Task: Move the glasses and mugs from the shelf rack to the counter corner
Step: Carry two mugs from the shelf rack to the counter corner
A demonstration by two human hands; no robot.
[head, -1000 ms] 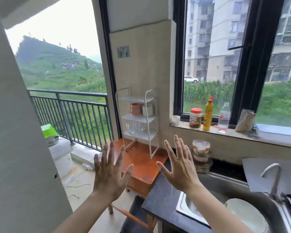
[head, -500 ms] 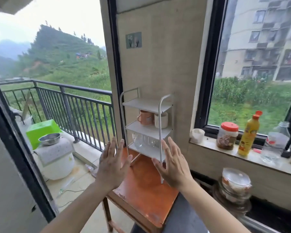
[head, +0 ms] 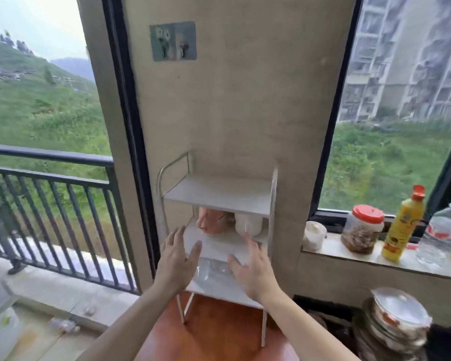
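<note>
Rack (head: 219, 196) on desk (head: 219, 334): pink mug (head: 212, 224), white mug (head: 248, 225) at its 3 o'clock, middle shelf; glasses (head: 211, 268), bottom shelf, left hand (head: 176, 259) at 9 o'clock, right hand (head: 250, 269) at 3, fingers straight, empty.

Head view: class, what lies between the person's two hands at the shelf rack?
Clear glasses on the bottom tier of the shelf rack show in the gap between the left hand and right hand, in the head view.
</note>
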